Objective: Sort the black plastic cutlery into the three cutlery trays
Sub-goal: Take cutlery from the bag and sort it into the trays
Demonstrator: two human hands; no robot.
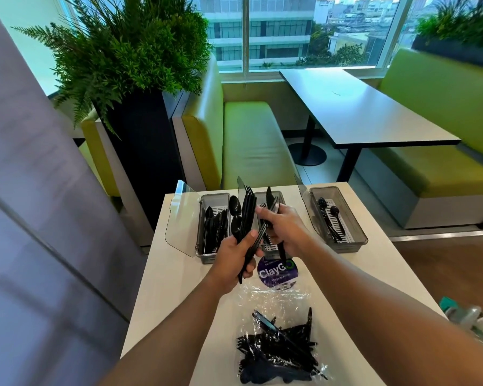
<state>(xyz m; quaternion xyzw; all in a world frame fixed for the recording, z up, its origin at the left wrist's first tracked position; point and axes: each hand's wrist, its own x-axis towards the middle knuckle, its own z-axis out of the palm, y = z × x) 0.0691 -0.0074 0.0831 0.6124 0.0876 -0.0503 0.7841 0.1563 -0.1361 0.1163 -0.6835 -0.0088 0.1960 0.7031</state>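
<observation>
3 cutlery trays: in a row along the far side of the tabletop [173,274], each clear lid standing open on its left.
Left tray [207,257]: holds a heap of black pieces; I cannot tell which kind.
Left hand [234,260]: fingers wrapped round a mixed bundle [246,215] of forks and a spoon, heads up.
Middle tray [273,253]: mostly hidden behind the hands; fork tines show inside.
Right hand [286,227]: fingers pinching a few pieces, a knife [271,200] tip uppermost, touching the bundle.
Right tray [346,245]: 2 spoons lying lengthways.
Bag [279,349]: near edge, with more unsorted cutlery.
Doing it well: pull 1 kind at a time, check its head, and lay it lengthways.
Edges and room: the lids block a sideways approach, so lower in from above. The right tray sits near the tabletop's right edge. Open room lies between the trays and the bag.
</observation>
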